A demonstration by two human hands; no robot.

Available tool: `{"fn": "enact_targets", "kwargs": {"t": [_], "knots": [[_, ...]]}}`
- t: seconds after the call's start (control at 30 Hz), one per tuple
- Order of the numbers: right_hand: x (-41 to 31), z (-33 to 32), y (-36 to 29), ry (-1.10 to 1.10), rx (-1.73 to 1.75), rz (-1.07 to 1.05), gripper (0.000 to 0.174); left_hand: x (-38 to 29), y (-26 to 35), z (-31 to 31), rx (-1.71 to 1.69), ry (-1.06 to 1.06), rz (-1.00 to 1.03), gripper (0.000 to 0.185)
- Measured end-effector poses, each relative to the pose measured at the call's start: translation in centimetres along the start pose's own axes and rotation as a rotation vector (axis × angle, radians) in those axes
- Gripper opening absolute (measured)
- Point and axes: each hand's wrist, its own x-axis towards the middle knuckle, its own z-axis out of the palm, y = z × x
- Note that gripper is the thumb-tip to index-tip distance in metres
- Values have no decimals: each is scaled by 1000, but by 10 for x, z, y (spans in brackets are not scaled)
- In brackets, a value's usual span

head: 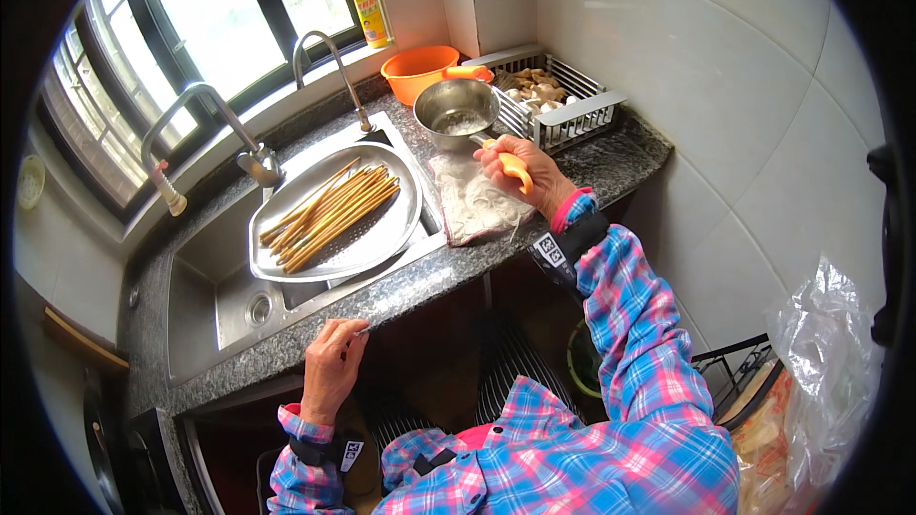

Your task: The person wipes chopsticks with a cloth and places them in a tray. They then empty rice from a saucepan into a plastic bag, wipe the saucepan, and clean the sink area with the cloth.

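My right hand is closed around the orange handle of a small metal saucepan, which has a little whitish content at its bottom. Below the pan a pale, worn cloth lies on the counter. My left hand is at the counter's front edge, thumb and fingertips close together; whether something small is between them, I cannot tell. A bundle of wooden chopsticks lies on a perforated metal tray set across the sink, left of the cloth.
Two curved faucets stand behind the metal sink. An orange plastic basin and a metal rack holding ginger and garlic are at the back. A yellow bottle stands on the windowsill. Plastic bags are at lower right.
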Motion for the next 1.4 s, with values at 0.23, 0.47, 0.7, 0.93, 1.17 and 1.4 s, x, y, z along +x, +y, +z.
{"fn": "enact_targets", "kwargs": {"t": [0.23,0.47,0.7,0.93,1.17,1.4], "knots": [[-52,53,120,-104,-432,-445,30,16,20,10,-443,26,-248,18],[-94,86,267,-181,-213,-318,40,47,30,29,-945,-390,-296,48],[-120,60,280,-298,-570,-153,62,5,37,36,-1067,-396,-468,27],[-159,-32,227,-272,-631,277,19,-22,49,34,-931,-381,-499,29],[-203,-206,237,1054,-247,-230,15,-52,60,26,-851,-516,-573,38],[-269,-346,254,1914,-1416,-335,48,-59,57,43,-829,-698,-698,42]]}}
